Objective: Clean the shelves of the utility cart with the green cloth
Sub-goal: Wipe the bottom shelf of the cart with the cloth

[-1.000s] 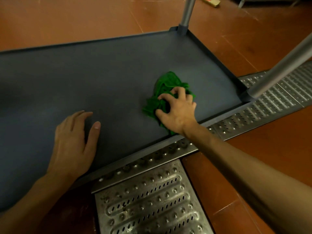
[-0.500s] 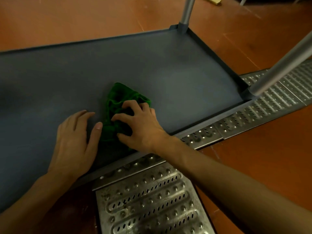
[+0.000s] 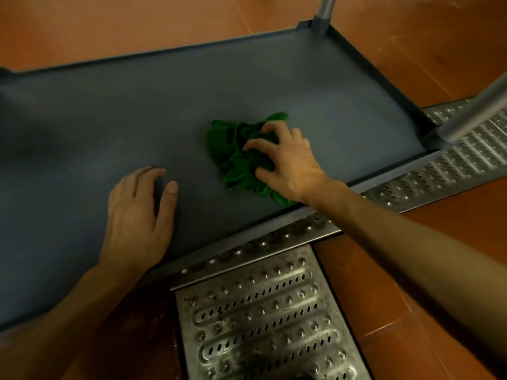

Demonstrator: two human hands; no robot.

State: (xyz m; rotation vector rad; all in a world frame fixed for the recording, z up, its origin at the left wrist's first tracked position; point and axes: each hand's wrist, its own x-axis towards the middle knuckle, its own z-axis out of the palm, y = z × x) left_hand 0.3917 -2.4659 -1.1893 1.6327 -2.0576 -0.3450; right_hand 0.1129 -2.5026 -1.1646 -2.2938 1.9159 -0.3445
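Observation:
The dark grey bottom shelf of the utility cart [image 3: 115,113] fills the upper half of the head view. A crumpled green cloth [image 3: 233,157] lies on it, right of centre and close to the front rim. My right hand [image 3: 288,163] is on top of the cloth, its curled fingers gripping the bunched fabric against the shelf. My left hand [image 3: 137,215] rests flat on the bare shelf to the cloth's left, fingers relaxed and holding nothing.
Grey metal cart posts rise at the far right corner [image 3: 323,15] and the near right corner [image 3: 477,111]. A perforated steel drain grate [image 3: 263,322] runs in the orange tiled floor [image 3: 411,270] in front of and beside the cart.
My right hand swept the cloth left toward my left hand, then back to the right to the shelf's middle. My left hand stayed put.

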